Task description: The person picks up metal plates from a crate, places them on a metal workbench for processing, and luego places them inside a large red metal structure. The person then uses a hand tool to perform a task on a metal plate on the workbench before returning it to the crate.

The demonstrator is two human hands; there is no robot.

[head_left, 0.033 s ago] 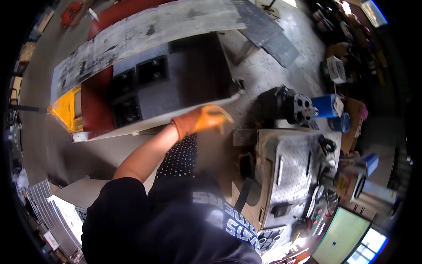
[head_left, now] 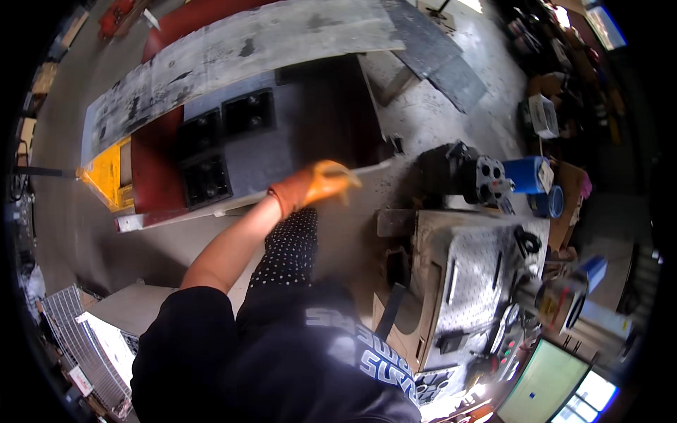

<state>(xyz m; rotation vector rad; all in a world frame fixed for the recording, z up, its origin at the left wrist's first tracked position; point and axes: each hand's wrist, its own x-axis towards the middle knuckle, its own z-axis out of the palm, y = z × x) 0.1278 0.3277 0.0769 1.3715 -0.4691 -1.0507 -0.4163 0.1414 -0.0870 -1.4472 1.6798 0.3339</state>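
My left hand (head_left: pixel 326 182) wears an orange work glove and is in front of my body, beside the near edge of a large red-walled metal bin (head_left: pixel 151 169). Its fingers are loosely bent and a little apart, slightly smeared by motion. Nothing shows in its grasp. Inside the bin lie several square black parts, among them a ribbed block (head_left: pixel 206 181) and a recessed block (head_left: pixel 248 111). My right hand is not in view.
A grey scuffed panel (head_left: pixel 240 46) spans the bin's far side, with a yellow corner bracket (head_left: pixel 106 176) at left. To the right are a metal worktable (head_left: pixel 472 268), a dark machined part with round holes (head_left: pixel 488 176) and a blue container (head_left: pixel 525 175).
My left hand has drawn slightly back to the left. The surroundings have shifted a little to the right in the view.
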